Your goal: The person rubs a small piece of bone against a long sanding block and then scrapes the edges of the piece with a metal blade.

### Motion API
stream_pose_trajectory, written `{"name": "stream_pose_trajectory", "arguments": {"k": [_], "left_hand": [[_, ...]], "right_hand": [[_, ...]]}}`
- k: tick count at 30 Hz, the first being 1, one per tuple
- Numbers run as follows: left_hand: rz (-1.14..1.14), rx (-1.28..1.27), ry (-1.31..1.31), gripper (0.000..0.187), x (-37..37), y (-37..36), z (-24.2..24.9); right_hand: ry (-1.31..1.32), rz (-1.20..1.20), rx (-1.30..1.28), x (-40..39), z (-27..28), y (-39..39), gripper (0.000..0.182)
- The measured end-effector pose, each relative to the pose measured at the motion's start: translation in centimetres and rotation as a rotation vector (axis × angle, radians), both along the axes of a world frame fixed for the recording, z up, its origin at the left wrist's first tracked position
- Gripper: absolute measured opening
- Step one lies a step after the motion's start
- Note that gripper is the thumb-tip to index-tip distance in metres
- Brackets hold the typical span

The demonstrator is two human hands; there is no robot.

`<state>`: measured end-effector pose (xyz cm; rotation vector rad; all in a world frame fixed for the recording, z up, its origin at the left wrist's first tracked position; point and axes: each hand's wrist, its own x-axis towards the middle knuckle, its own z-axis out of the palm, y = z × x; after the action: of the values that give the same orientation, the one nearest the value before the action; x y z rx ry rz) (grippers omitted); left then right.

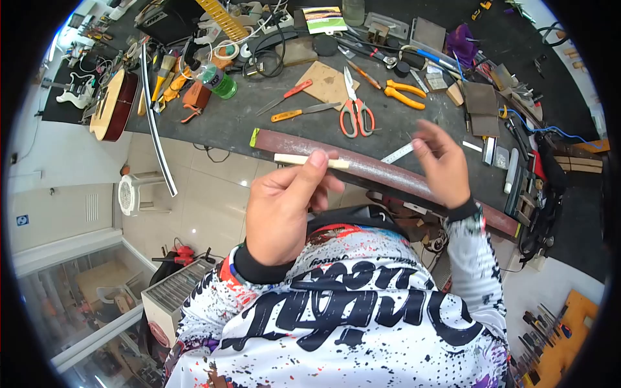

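Note:
My left hand [283, 210] pinches a small flat cream-coloured strip [289, 159] between thumb and fingers. The strip sits level, overlapping a long sanding beam [369, 167] in this view. That beam has a worn reddish-brown abrasive face and lies slantwise along the bench's front edge. Over its right part is my right hand [445, 165], slightly blurred, its fingers apart and curved with nothing between them. A steel ruler [397, 153] shows just left of the right thumb. Behind the beam rest orange-handled scissors [357, 118] with blades pointing away.
On the dark bench [246, 119] are a red-handled knife [299, 88], a yellow-handled file [286, 116], yellow pliers [405, 94], a thin board [321, 83] and a green-liquid bottle [220, 83]. An acoustic guitar body [113, 107] stands left. A white stool [131, 194] is below.

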<state>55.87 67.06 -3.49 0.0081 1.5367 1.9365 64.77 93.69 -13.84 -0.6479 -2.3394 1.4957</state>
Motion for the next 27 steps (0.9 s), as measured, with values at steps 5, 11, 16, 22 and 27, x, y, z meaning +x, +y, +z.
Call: {"name": "stream_pose_trajectory", "arguments": {"k": [5,11,16,22,27], "left_hand": [[-0.043,-0.010,0.133,0.037,-0.3,0.5,-0.8],[-0.100,0.049,0.100,0.035,-3.0,-2.5,-0.7],[0.249,0.242,0.366,0.045,-6.2,-5.1,-0.2],[-0.270,-0.070,0.499,0.031,-3.4,-5.7,0.0],[-0.290,-0.133,0.569,0.018,-2.3,-5.1,-0.2]], "right_hand": [[0.159,0.224,-0.739,-0.2,8.5,-10.1,0.033],[0.099,0.123,-0.558,-2.1,9.3,-12.1,0.027],[0.086,0.053,-0.484,-1.4,9.8,-12.6,0.027],[0.025,0.124,-0.445,-0.4,11.1,-12.6,0.026],[-0.068,0.151,-0.513,0.8,11.0,-11.5,0.026]]}}
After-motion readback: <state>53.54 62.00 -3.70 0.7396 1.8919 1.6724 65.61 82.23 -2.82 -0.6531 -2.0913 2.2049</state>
